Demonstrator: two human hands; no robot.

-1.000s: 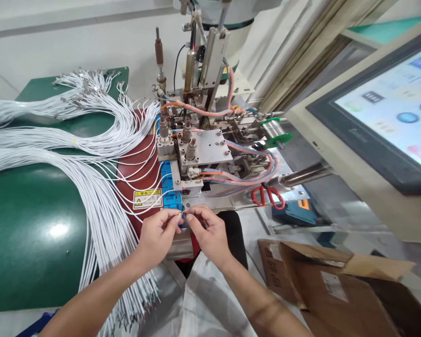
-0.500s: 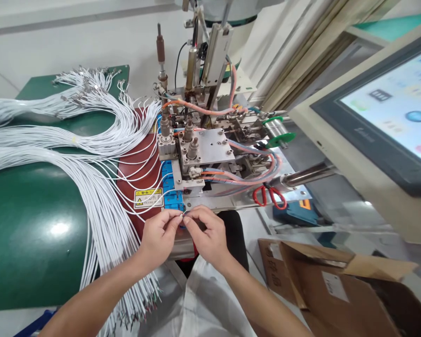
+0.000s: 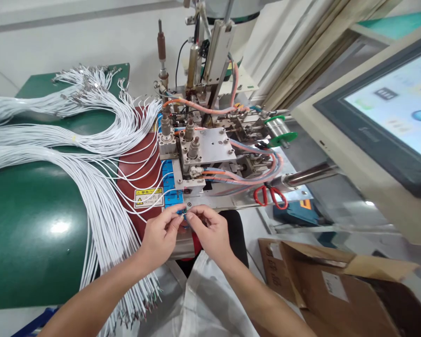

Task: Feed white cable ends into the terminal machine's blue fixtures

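Observation:
My left hand is closed in a pinch at the front edge of the machine, on the end of a white cable whose thin wires show at the fingertips. Facing it, my right hand pinches those fine wire ends, fingertips almost touching the left ones. Just beyond the fingers is a row of blue clamp blocks, with single white cables leading into several of them. A large bundle of white cables hangs left of my left forearm, its cut ends showing coloured wires.
The machine stands ahead, with hoses and a green-flanged solder wire spool. Red-handled scissors lie at its right edge. A touchscreen is at right, above an open cardboard box. A green table lies left.
My hands have parted slightly at the fingertips, and the right hand has shifted a little to the right. More of the coloured wire ends shows between them.

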